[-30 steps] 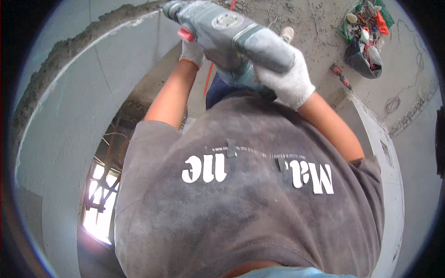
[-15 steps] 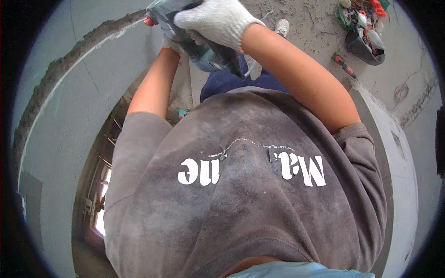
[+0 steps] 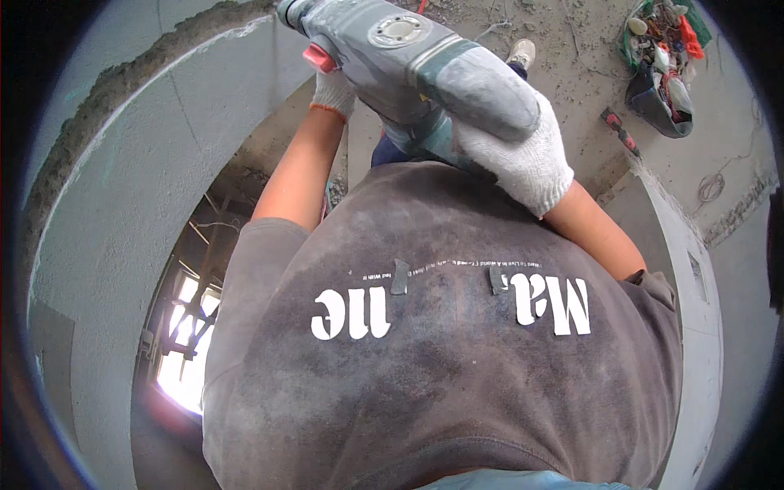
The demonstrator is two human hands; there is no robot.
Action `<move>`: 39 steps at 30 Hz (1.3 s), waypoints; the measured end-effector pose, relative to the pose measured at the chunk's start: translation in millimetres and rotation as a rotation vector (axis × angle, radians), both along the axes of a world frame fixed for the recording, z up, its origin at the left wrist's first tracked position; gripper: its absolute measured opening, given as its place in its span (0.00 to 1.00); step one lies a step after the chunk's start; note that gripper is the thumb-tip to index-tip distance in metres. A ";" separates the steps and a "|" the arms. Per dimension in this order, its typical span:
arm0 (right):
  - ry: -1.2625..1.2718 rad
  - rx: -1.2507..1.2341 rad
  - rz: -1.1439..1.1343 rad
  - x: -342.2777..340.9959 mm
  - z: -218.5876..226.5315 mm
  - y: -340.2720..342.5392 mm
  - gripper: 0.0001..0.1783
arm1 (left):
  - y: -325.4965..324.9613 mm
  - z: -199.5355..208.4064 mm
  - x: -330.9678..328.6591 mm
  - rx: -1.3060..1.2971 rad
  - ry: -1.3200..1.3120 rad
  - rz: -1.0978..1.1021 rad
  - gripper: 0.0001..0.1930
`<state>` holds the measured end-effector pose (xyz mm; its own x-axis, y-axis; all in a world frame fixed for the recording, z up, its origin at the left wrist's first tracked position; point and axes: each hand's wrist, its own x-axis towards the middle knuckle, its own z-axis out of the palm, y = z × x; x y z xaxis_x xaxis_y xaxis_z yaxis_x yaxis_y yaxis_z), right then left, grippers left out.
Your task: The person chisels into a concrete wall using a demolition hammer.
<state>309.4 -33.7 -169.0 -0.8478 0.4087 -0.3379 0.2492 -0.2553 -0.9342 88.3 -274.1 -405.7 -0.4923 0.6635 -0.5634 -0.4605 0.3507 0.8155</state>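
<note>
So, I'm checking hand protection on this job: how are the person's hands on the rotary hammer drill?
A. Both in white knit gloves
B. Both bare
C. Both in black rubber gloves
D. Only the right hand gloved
A: the right hand wraps the rear handle of the grey-green rotary hammer drill in a white knit glove, and the left hand under the drill's front wears the same kind.

White knitted work gloves are worn on the left hand (image 3: 335,88) and right hand (image 3: 523,159). A dusty grey short-sleeved T-shirt (image 3: 441,367) with white lettering is worn.
</note>
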 end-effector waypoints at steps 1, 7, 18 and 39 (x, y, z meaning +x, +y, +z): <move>-0.010 0.032 0.021 -3.3 2.0 -0.7 0.19 | 5.2 1.5 2.7 0.004 -0.168 0.149 0.26; -0.053 0.174 0.048 -30.0 11.3 -8.8 0.16 | 15.5 0.0 -0.9 0.015 -0.255 0.164 0.26; -0.059 0.301 -0.018 -22.4 -15.2 -28.6 0.18 | 7.6 14.1 -2.7 -0.016 -0.418 0.273 0.27; -0.054 -0.103 -0.206 -22.1 -26.5 -55.0 0.19 | 3.2 18.7 -18.1 -0.164 -0.327 0.058 0.26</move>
<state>287.3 -88.8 -195.5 -0.7296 0.5324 -0.4292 0.2310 -0.3988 -0.8875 70.2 -271.0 -387.0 -0.3032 0.5277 -0.7934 -0.7104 0.4298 0.5573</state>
